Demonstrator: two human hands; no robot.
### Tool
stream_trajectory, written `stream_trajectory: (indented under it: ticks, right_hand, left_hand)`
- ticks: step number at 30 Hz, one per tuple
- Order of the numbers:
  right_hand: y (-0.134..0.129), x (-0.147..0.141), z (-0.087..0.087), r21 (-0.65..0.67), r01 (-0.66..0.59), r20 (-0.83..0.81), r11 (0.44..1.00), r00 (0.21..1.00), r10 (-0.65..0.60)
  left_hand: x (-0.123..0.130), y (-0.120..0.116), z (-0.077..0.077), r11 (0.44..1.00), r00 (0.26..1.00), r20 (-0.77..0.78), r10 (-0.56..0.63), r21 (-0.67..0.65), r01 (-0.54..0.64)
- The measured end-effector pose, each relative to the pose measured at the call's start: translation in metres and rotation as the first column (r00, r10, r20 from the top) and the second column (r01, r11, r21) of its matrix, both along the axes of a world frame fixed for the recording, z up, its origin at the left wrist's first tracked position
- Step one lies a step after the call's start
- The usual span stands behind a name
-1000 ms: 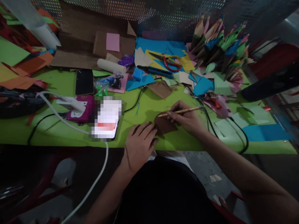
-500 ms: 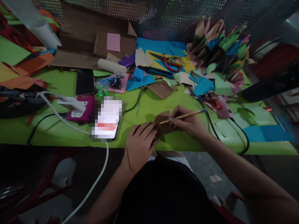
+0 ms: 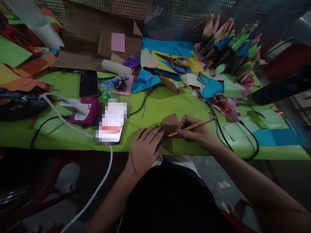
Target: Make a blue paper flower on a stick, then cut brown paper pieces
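A small piece of brown paper (image 3: pixel 170 121) lies on the green tabletop near its front edge. My left hand (image 3: pixel 146 147) rests flat at its left side, fingers stretched out, fingertips touching the paper's edge. In my right hand (image 3: pixel 194 130) is a pencil (image 3: pixel 198 124), gripped near its pointed end. The pencil's tip is over the lower part of the brown paper; whether it touches the paper I cannot tell.
Left of my hands lies a lit phone (image 3: pixel 112 121) with a white cable, beside a magenta power strip (image 3: pixel 85 111). Behind are scissors (image 3: pixel 178 63), a blue cutter (image 3: pixel 166 73), paper scraps and paper cones (image 3: pixel 233 48). A black cable (image 3: pixel 220 126) runs at the right.
The pencil tip has moved down and slightly right across the brown paper, with my right hand shifting slightly. My left hand stays in place.
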State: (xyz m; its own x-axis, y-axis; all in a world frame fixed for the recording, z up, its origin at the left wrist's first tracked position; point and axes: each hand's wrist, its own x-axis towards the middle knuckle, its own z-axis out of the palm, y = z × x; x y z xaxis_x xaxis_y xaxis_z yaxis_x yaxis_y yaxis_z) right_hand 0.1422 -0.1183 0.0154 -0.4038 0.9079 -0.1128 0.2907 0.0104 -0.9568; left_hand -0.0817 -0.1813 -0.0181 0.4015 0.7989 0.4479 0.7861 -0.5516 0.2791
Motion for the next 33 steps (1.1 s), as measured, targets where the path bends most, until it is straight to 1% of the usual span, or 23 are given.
stream_trajectory:
  ticks: [6,10,16,22,28,33]
  right_hand:
    - [0.001,-0.001,-0.001,-0.012,-0.004,-0.017,1.0,1.0,0.004]
    - [0.0,0.0,-0.003,-0.019,0.013,-0.018,1.0,1.0,-0.013]
    - [0.001,-0.001,-0.002,-0.036,0.018,-0.061,0.999,0.998,-0.02]
    - [0.015,-0.011,-0.007,0.007,0.158,-0.125,0.987,0.98,-0.156]
    - [0.023,-0.017,-0.014,0.059,0.181,-0.114,0.982,0.978,-0.174]
    - [0.023,-0.016,-0.012,0.066,0.169,-0.056,0.983,0.985,-0.166]
  left_hand:
    - [-0.008,-0.008,-0.004,0.999,0.999,0.018,-0.042,0.032,0.041]
    - [-0.007,-0.009,-0.004,0.998,1.0,0.005,-0.028,0.057,0.028]
    - [-0.006,-0.009,-0.003,0.999,1.0,0.0,-0.019,0.038,0.019]
    - [-0.006,-0.01,-0.005,0.998,1.0,0.012,-0.017,0.053,0.017]
    - [-0.004,-0.01,-0.005,0.999,1.0,0.028,-0.012,0.041,0.011]
    - [-0.005,-0.01,-0.003,0.999,0.999,0.036,-0.011,0.031,0.01]
